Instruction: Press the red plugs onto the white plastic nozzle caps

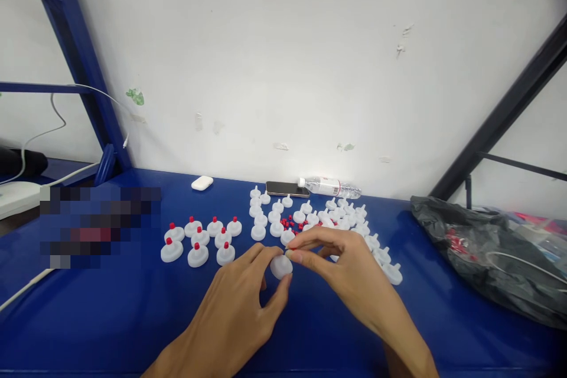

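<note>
My left hand [248,283] is closed around the rim of a white plastic nozzle cap [281,267], thumb on one side and fingers on the other. At the cap's upper edge, where the spout is, my right hand [345,254] pinches with thumb and forefinger. Those fingertips cover whatever small thing they hold. Left of my hands stand several finished-looking white nozzle caps [198,255] with red tips on their spouts. Beyond my hands, white nozzle caps [258,231] with bare spouts surround a scatter of small red tip caps [286,223].
Along the wall lie a white earbud case [202,183], a dark phone [287,189] and a clear water bottle [330,186] on its side. A black plastic bag [434,230] with red pieces sits at right. A white cable [26,289] crosses the left side of the blue table [110,319].
</note>
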